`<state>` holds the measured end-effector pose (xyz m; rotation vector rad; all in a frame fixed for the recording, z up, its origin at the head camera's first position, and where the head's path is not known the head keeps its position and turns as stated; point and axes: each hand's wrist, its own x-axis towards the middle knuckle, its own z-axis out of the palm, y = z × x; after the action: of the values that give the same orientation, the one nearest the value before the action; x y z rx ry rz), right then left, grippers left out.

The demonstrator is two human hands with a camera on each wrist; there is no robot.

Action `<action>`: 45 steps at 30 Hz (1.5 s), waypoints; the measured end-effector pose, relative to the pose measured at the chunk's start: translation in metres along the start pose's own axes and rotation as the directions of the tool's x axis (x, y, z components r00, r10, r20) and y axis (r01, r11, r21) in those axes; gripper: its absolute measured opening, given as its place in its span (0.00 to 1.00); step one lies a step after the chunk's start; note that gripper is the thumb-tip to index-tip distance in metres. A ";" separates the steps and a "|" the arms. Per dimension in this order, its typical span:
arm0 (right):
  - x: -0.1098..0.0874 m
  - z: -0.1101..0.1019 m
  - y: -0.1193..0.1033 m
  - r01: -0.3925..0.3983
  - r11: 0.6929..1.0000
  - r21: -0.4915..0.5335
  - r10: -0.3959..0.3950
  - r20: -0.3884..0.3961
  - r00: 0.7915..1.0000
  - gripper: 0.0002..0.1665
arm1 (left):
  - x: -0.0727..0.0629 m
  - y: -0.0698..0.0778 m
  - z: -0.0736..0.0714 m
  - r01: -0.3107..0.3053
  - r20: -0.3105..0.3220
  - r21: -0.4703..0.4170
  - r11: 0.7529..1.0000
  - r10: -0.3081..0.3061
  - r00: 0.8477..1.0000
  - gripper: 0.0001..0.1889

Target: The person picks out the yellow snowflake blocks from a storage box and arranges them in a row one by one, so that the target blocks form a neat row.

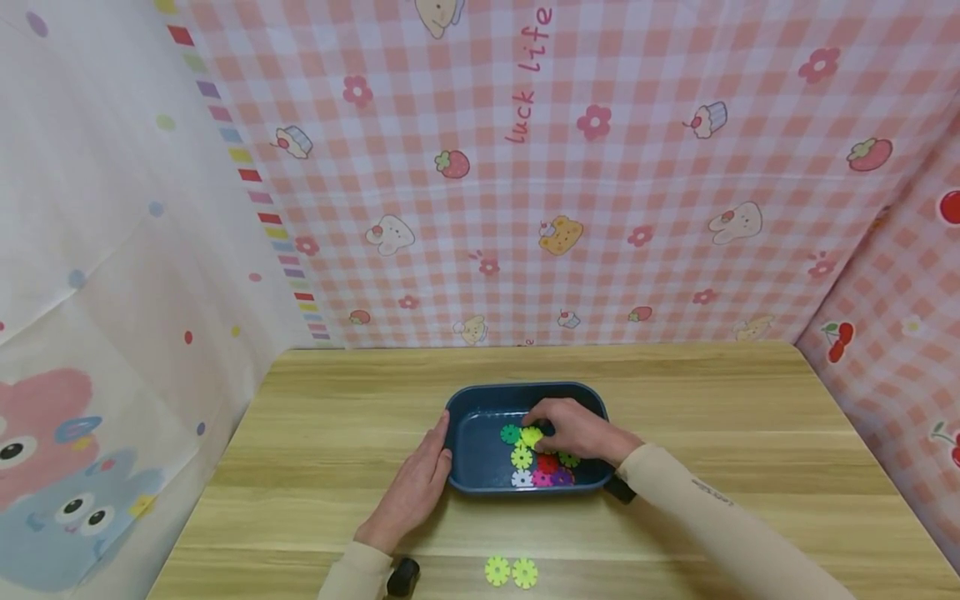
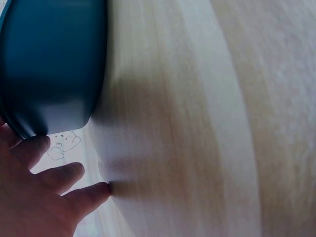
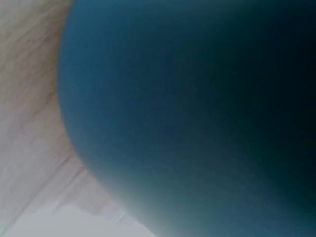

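Note:
A dark blue tray (image 1: pixel 472 483) stands on the wooden table, with several toothed plastic snowflake discs in its right half. My right hand (image 1: pixel 581 429) reaches over the tray's right side, thumb and index finger pinching a yellow-green snowflake disc (image 1: pixel 531 437). Around it lie a green disc (image 1: pixel 510 434), another yellow-green disc (image 1: pixel 521 457), and red, pink, purple and white (image 1: pixel 522 478) ones. My left hand (image 1: pixel 411 487) rests along the tray's left end, fingers extended against the outer wall. The left wrist view shows those fingers (image 2: pixel 64 177) spread beside the tray; the right wrist view holds only blurred tray wall (image 3: pixel 133 98).
Two yellow-green discs (image 1: pixel 497 571) lie side by side on the table (image 1: pixel 300 467) in front of the tray. A pink checked cloth (image 1: pixel 525 192) hangs behind the table, with more printed cloth at both sides.

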<state>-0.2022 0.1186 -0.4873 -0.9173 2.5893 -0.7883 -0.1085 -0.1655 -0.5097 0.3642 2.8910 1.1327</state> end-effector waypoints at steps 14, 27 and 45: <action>0.000 0.003 0.002 0.044 0.999 -0.031 -0.043 0.003 0.999 0.16 | 0.000 0.001 0.001 -0.013 -0.008 0.001 1.000 0.013 1.000 0.29; -0.003 0.002 0.000 0.048 0.999 -0.019 -0.048 -0.011 0.999 0.14 | 0.000 -0.001 0.003 -0.016 -0.009 -0.005 1.000 0.016 1.000 0.30; -0.021 -0.013 -0.006 0.164 0.986 0.011 -0.162 -0.090 0.983 0.14 | 0.000 0.000 0.002 -0.012 -0.015 -0.006 1.000 0.012 1.000 0.29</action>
<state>-0.1888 0.1330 -0.4718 -1.1245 2.6022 -0.9147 -0.1078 -0.1641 -0.5106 0.3754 2.9012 1.1506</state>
